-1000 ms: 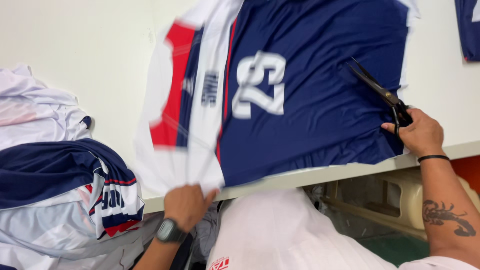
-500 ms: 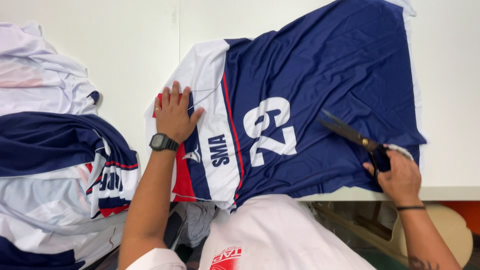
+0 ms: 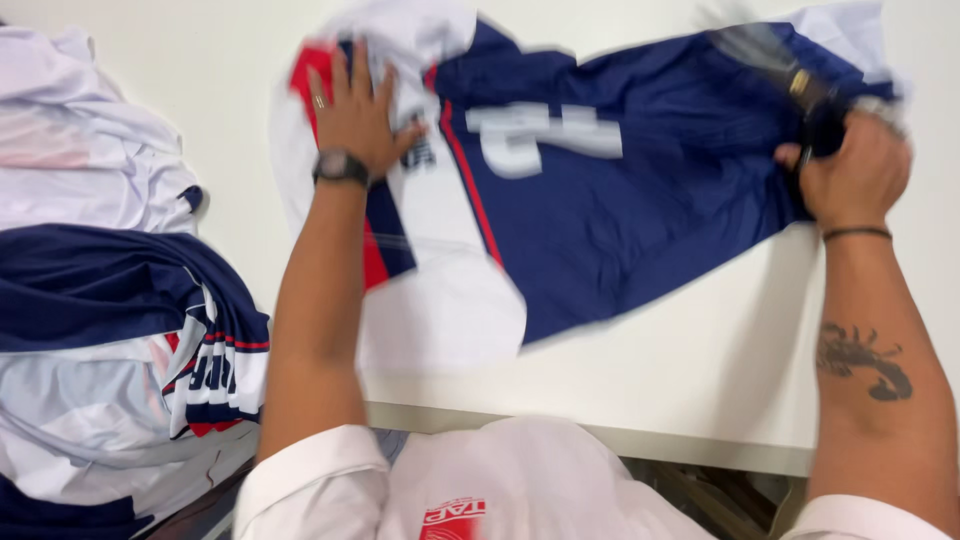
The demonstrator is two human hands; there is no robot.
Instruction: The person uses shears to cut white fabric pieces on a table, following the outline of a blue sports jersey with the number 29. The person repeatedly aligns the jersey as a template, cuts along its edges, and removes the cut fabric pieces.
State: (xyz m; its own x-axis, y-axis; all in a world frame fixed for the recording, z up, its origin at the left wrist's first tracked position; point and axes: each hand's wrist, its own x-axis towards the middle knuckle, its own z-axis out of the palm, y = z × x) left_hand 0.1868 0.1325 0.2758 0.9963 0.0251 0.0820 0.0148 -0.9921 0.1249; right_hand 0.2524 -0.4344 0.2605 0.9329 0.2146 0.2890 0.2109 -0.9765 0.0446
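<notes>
A navy, white and red sports jersey (image 3: 620,190) with a white number lies spread across the white table (image 3: 700,370). My left hand (image 3: 355,110), with a ring and a dark wristwatch, presses flat on the jersey's white and red side. My right hand (image 3: 850,175), with a thin black wristband, is closed around a pair of black scissors (image 3: 790,80) at the jersey's right edge. The scissor blades point up and left and are blurred.
A heap of more navy and white jerseys (image 3: 110,330) lies at the left, partly over the table's front edge. Crumpled white cloth (image 3: 70,140) sits behind it. My white shirt (image 3: 520,490) fills the bottom of the view.
The jersey has slid farther onto the table and turned. My left hand moved up with it, still pressing the white side. My right hand with the scissors moved up to the jersey's right edge.
</notes>
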